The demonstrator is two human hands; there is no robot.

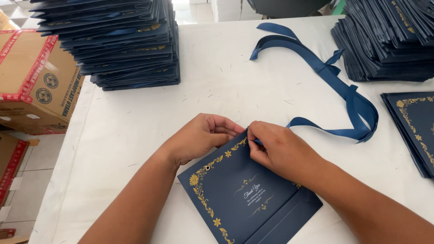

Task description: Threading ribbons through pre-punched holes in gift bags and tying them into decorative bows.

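Note:
A flat navy paper bag with gold floral corners lies tilted on the white table in front of me. My left hand presses on the bag's top edge. My right hand pinches the end of a navy ribbon at that same edge, near a corner. A small round hole shows near the bag's left corner. The ribbon trails up and to the right across the table in loose loops.
Tall stacks of the same navy bags stand at the back left and back right. Another small pile lies at the right edge. Cardboard boxes with red tape sit off the table's left side.

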